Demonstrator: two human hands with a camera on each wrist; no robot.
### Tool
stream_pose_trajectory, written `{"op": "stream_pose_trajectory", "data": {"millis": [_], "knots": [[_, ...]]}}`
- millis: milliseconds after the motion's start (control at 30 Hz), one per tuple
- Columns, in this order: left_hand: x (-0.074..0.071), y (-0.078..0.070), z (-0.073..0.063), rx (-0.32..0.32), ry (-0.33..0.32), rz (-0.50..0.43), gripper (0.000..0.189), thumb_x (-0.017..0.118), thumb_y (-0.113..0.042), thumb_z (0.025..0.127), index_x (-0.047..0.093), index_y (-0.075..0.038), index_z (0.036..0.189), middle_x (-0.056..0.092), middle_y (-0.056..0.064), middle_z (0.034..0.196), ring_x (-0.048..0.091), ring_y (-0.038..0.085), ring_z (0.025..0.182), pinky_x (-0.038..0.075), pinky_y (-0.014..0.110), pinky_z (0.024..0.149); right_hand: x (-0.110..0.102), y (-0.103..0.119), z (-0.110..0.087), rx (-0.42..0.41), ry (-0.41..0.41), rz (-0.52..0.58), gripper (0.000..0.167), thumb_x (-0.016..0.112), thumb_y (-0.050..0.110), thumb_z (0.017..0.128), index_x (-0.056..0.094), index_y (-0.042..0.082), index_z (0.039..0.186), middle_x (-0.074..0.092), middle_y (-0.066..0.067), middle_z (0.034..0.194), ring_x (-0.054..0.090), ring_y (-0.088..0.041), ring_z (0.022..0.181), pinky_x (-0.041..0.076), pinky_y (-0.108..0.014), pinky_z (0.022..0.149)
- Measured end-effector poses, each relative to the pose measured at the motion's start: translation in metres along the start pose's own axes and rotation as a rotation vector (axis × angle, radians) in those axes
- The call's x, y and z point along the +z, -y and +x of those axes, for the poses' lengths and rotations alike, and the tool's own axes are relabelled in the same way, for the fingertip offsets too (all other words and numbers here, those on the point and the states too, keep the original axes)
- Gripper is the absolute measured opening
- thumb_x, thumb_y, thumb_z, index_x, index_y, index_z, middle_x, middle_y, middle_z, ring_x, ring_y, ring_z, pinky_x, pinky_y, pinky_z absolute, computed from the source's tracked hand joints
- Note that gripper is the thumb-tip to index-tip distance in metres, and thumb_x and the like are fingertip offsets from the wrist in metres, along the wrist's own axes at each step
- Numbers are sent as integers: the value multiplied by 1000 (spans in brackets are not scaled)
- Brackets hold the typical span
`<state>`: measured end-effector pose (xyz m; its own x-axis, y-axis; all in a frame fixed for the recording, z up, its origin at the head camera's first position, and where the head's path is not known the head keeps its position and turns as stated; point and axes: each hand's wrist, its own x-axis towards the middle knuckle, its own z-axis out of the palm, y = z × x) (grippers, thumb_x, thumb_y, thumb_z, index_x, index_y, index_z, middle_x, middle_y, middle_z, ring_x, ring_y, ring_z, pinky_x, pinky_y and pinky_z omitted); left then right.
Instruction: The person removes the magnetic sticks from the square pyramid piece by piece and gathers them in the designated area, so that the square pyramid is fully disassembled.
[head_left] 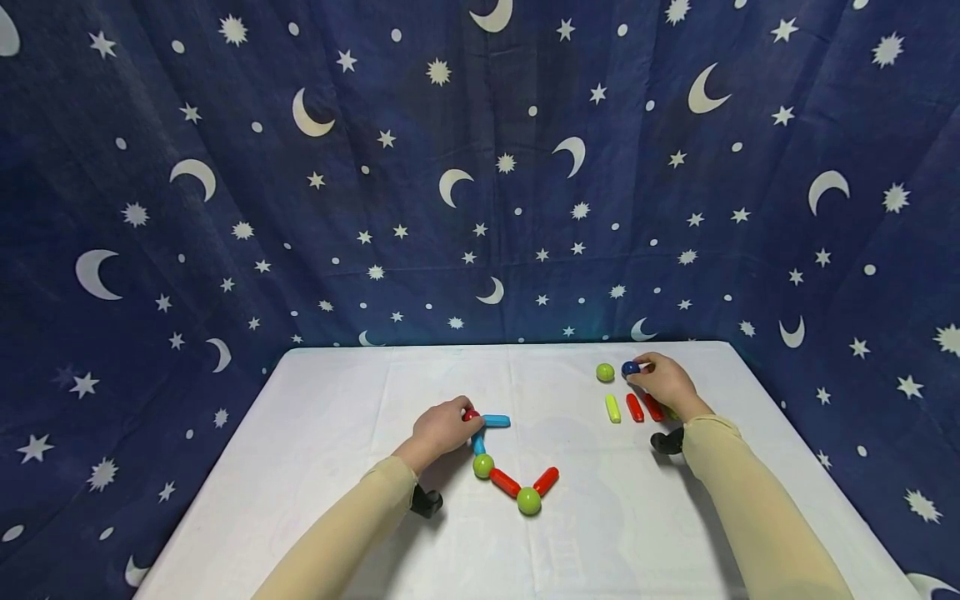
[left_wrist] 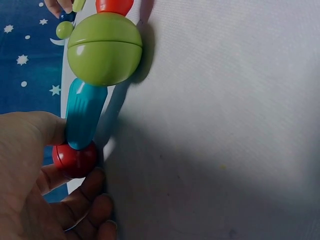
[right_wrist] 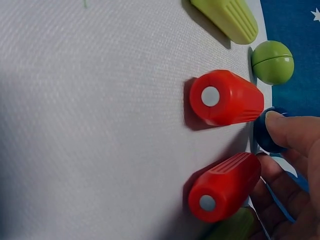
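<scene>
My left hand holds a red ball between thumb and fingers. Joined to that ball is a blue rod running to a green ball; a second blue rod points right from beside the fingers. The chain goes on through a red rod to another green ball, from which a further red rod angles up. At the far right of the table, my right hand pinches a dark blue ball between thumb and fingers.
Left of the dark blue ball sits a loose green ball. In front lie a yellow-green rod and two red rods, with another yellow-green piece partly under the right hand. A starry curtain hangs behind the white table.
</scene>
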<state>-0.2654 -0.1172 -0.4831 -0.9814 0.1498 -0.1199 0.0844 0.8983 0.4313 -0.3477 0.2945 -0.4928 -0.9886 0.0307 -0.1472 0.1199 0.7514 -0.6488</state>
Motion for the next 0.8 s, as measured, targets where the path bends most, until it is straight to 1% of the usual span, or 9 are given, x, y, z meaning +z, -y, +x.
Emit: {"op": "stream_pose_trajectory", "data": {"millis": [200,333,400,467,533,633,733,800], "knots": [[1,-2,0,-3,4,-2,26,63,-40,97,66,-16,106,56,0,72,51,17,65,37,31,57,0,-3,1,-5,-4,-2,60,69,26,98,46,-3,144,56,-27,122,53,-37,99,50,-43,81],[1,-3,0,2,-1,-2,26,64,-40,97,66,-16,105,56,0,72,51,17,64,36,31,56,-1,-5,2,7,-4,8,60,69,26,97,46,-3,145,56,-26,123,53,-36,99,51,-44,82],[1,-3,-1,7,-5,-5,25,64,-40,97,66,-16,104,55,0,71,50,17,64,36,31,56,-1,-5,2,14,-2,9,62,69,26,97,45,-3,146,55,-26,124,53,-37,101,51,-46,84],[3,-3,-1,11,-9,-10,25,64,-40,97,66,-16,104,54,0,71,50,17,63,35,31,56,-2,-5,0,9,-11,-1,65,69,29,97,43,-3,147,55,-28,127,54,-38,104,51,-50,90],[4,-3,-1,15,-15,-14,26,64,-41,97,66,-16,105,53,0,70,49,17,63,35,31,56,-4,-4,-3,-6,-46,-15,67,67,34,98,42,-4,148,53,-29,131,54,-41,109,49,-54,95],[6,-2,0,20,-22,-33,31,64,-42,98,66,-14,111,54,1,73,50,17,65,36,31,58,-5,1,-9,-39,-145,-12,69,61,42,101,43,-3,149,52,-29,135,50,-43,118,43,-59,101],[7,-2,1,35,-25,-73,36,66,-41,99,65,-11,117,57,1,80,52,18,70,41,33,63,-6,11,-15,-87,-254,22,66,55,46,103,45,-1,148,53,-26,133,47,-43,120,41,-59,101],[8,-2,3,50,-17,-94,37,67,-40,99,64,-9,119,59,1,85,53,19,74,44,34,67,-4,20,-19,-142,-310,47,62,55,44,104,48,1,147,56,-22,129,47,-40,118,41,-58,99]]}}
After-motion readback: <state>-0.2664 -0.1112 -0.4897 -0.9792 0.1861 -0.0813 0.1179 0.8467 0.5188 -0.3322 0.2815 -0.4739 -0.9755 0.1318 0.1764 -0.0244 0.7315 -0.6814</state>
